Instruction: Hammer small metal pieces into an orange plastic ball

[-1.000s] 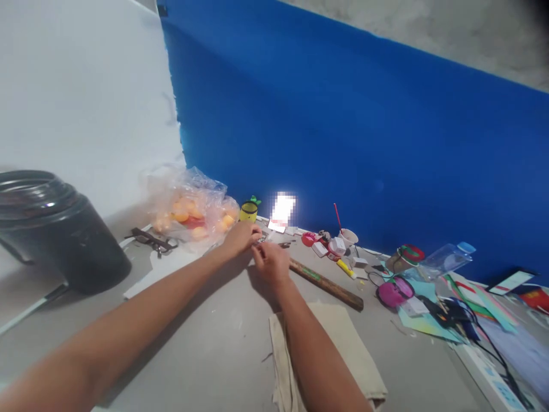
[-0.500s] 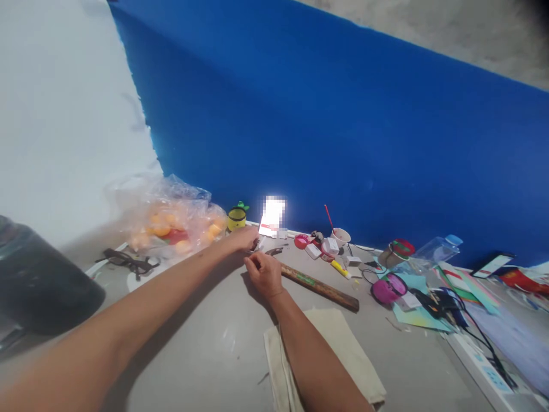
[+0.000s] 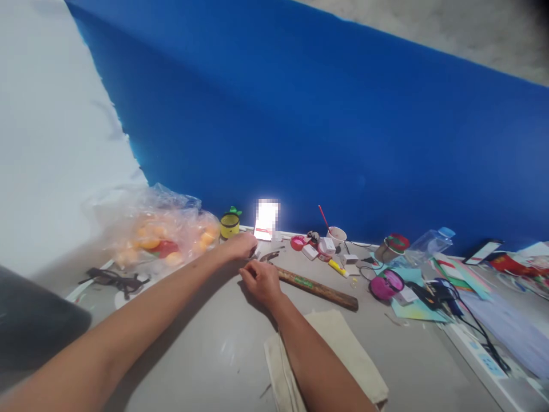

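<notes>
Near the bright phone-like screen at the foot of the blue wall, my left hand is closed; what it holds, if anything, is hidden. Just nearer and to the right, my right hand has its fingers curled together, and I cannot make out anything in them. A hammer with a worn wooden handle and a green mark lies beside my right hand, its metal head partly behind the hand. Under my right forearm is a folded cream cloth.
Bagged oranges, dark glasses and a dark cylinder are on the left. A yellow cup stands behind my left hand. Rightward are a paper cup, a magenta container, a plastic bottle and a power strip.
The view has turned slightly, so the bag, glasses and dark cylinder sit further left and lower. My left hand is slightly apart from my right hand; both stay closed.
</notes>
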A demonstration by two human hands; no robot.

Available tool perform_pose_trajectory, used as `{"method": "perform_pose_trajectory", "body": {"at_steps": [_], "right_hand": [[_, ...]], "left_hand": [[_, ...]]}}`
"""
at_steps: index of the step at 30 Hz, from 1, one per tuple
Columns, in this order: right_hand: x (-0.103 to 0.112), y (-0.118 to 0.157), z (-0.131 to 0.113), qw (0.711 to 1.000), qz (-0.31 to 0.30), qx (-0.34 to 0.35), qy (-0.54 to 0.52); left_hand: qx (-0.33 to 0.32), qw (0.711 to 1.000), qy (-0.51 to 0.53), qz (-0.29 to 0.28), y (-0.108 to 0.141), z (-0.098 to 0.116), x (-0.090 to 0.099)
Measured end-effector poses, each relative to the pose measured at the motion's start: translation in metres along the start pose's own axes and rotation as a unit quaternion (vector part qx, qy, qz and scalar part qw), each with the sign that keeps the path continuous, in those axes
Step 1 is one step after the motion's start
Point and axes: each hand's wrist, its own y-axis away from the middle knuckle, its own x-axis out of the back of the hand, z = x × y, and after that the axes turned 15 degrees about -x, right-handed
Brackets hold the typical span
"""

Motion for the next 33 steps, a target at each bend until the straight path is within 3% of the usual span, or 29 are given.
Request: {"method": "perform_pose_trajectory", "body": {"at_steps": [6, 13, 15, 17, 20, 23, 26, 30, 33], "right_hand": [[0.003, 0.000, -0.004, 1.000, -0.011, -0.007, 0.007], [0.003, 0.001, -0.004, 1.000, -0.018, -0.011, -0.003], [0.003, 0.001, -0.002, 1.000, -0.013, -0.011, -0.014], [0.002, 0.001, 0.000, 0.999, -0.006, -0.012, -0.032], [0.001, 0.003, 0.001, 0.998, 0.007, -0.012, -0.066], [0.001, 0.008, -0.002, 0.996, 0.010, 0.005, -0.087], [0.002, 0.013, -0.007, 0.995, 0.002, 0.033, -0.092], [0.005, 0.016, -0.017, 0.994, -0.001, 0.030, -0.107], [0.006, 0.014, -0.027, 0.983, 0.011, -0.009, -0.185]], "left_hand": [[-0.016, 1.000, 0.008, 0.001, 0.002, -0.007, 0.006], [0.000, 0.998, 0.025, 0.050, 0.003, -0.004, 0.023], [0.009, 0.996, 0.040, 0.082, 0.011, -0.001, 0.026], [0.019, 0.982, 0.113, 0.149, 0.028, 0.005, 0.026], [0.073, 0.900, 0.339, 0.264, 0.067, 0.023, 0.013], [0.176, 0.808, 0.479, 0.296, 0.103, 0.044, -0.008], [0.213, 0.734, 0.556, 0.326, 0.119, 0.056, -0.026], [0.203, 0.681, 0.619, 0.335, 0.118, 0.058, -0.037], [0.184, 0.648, 0.662, 0.328, 0.117, 0.056, -0.042]]}}
